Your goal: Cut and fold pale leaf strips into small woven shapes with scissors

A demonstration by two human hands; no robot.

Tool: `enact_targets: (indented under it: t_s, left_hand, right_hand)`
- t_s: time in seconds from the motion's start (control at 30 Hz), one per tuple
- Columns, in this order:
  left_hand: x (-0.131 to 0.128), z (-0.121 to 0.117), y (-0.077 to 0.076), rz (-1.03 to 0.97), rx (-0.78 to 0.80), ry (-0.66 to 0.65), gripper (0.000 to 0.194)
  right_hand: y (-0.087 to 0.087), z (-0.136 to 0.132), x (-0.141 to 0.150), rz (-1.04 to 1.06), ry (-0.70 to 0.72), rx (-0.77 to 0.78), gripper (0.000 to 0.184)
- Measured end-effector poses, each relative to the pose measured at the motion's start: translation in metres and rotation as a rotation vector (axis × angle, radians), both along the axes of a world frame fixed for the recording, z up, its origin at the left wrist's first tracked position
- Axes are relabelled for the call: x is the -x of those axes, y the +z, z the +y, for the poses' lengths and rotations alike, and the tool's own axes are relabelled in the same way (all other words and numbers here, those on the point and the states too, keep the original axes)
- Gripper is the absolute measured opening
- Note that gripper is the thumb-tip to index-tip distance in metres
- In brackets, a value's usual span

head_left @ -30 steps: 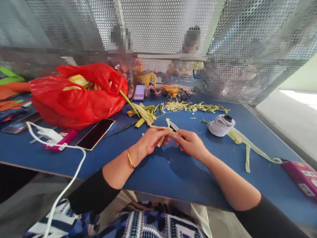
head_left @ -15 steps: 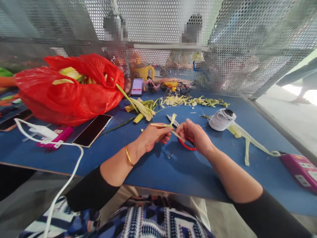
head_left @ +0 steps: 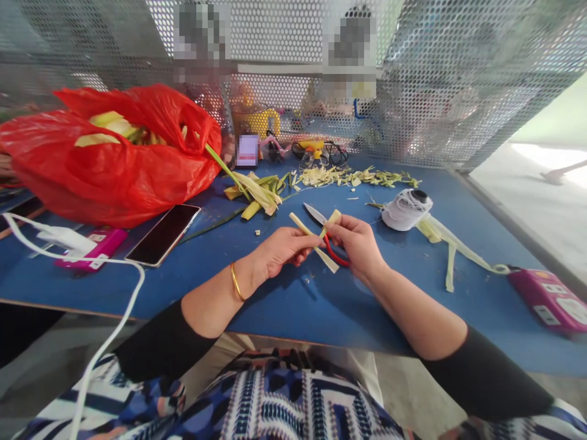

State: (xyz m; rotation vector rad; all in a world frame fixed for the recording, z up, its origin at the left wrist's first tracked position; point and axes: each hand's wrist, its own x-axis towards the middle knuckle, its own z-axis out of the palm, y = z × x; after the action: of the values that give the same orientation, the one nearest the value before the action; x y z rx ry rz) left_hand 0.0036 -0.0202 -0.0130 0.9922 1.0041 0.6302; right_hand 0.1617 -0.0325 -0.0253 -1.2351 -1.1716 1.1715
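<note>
My left hand (head_left: 287,252), with a gold bangle at its wrist, pinches pale yellow leaf strips (head_left: 329,261) that cross at the fingertips. One end points up and left, another slants down and right. My right hand (head_left: 358,243) pinches the short upper end of a strip between thumb and forefinger, close to the left fingertips. Behind and below the hands lie red-handled scissors (head_left: 314,214) on the blue table, blade pointing away; the right hand partly hides the handles.
A red plastic bag (head_left: 114,183) of leaves stands at left, near a phone (head_left: 164,235) and a white cable (head_left: 132,305). Leaf pieces (head_left: 257,192) and cut scraps (head_left: 325,177) lie beyond the hands. A white thread spool (head_left: 404,209) and a purple power strip (head_left: 548,299) are at right.
My right hand has moved up and in and now grips the strip's upper end. The strip's lower end shows fully beneath. The view has shifted slightly.
</note>
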Motion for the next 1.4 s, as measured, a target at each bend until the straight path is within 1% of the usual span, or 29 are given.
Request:
enact_targets:
  t_s: [0.1, 0.2, 0.27, 0.3, 0.33, 0.4, 0.47, 0.53, 0.63, 0.73, 0.83, 0.9, 0.97, 1.1, 1.17, 1.23, 1.33, 1.4]
  left_hand:
    - [-0.002, -0.002, 0.001, 0.044, -0.045, -0.02, 0.014]
    - [0.0, -0.003, 0.002, 0.06, -0.088, -0.064, 0.014]
    - [0.001, -0.004, 0.001, 0.058, -0.111, -0.123, 0.015]
    - [0.001, -0.005, 0.0, 0.057, -0.119, -0.157, 0.016]
    - [0.002, -0.005, -0.001, 0.056, -0.125, -0.19, 0.019]
    - [0.002, -0.006, -0.002, 0.058, -0.137, -0.236, 0.024]
    - [0.001, -0.007, -0.004, 0.068, -0.154, -0.251, 0.026]
    - [0.0, -0.007, -0.004, 0.093, -0.175, -0.234, 0.025]
    - [-0.001, -0.007, -0.003, 0.132, -0.205, -0.195, 0.02]
    - [-0.002, -0.008, -0.002, 0.153, -0.217, -0.2, 0.016]
    - [-0.004, -0.009, -0.002, 0.156, -0.214, -0.211, 0.021]
    - [-0.004, -0.009, -0.003, 0.136, -0.2, -0.206, 0.023]
    - [-0.003, -0.008, -0.005, 0.102, -0.175, -0.165, 0.023]
    - [0.0, 0.0, -0.005, -0.035, -0.056, 0.008, 0.033]
    - [0.003, 0.004, -0.002, -0.125, 0.025, 0.061, 0.036]
    - [0.005, 0.006, 0.0, -0.197, 0.076, 0.093, 0.032]
    - [0.007, 0.007, 0.0, -0.283, 0.05, 0.125, 0.013]
    - [0.006, 0.007, -0.002, -0.323, 0.015, 0.138, 0.005]
  right_hand:
    - [-0.002, 0.003, -0.004, -0.084, -0.054, -0.037, 0.025]
    - [0.0, 0.005, -0.007, -0.258, -0.116, -0.205, 0.022]
    - [0.003, 0.004, -0.008, -0.36, -0.078, -0.266, 0.022]
    - [0.004, 0.003, -0.007, -0.371, -0.017, -0.244, 0.023]
    - [0.005, 0.002, -0.006, -0.348, 0.064, -0.188, 0.026]
    - [0.006, -0.001, -0.003, -0.221, 0.202, -0.04, 0.03]
    - [0.007, -0.003, 0.0, -0.08, 0.258, 0.067, 0.03]
    - [0.007, -0.004, 0.002, 0.012, 0.238, 0.092, 0.03]
    - [0.007, -0.005, 0.004, 0.065, 0.195, 0.061, 0.031]
    - [0.002, -0.004, 0.006, 0.06, 0.133, 0.039, 0.03]
    - [-0.004, -0.002, 0.006, 0.027, 0.067, 0.044, 0.03]
    - [-0.007, 0.0, 0.005, -0.038, 0.054, 0.023, 0.029]
    - [-0.007, 0.003, 0.001, -0.17, 0.007, -0.074, 0.024]
    - [0.004, 0.002, -0.009, -0.47, -0.199, -0.438, 0.011]
    - [0.01, -0.002, -0.012, -0.576, -0.226, -0.59, 0.011]
    - [0.014, -0.008, -0.012, -0.729, -0.155, -0.766, 0.014]
    - [0.012, -0.013, -0.007, -1.06, 0.112, -1.074, 0.019]
    - [0.008, -0.013, -0.003, -1.25, 0.256, -1.198, 0.024]
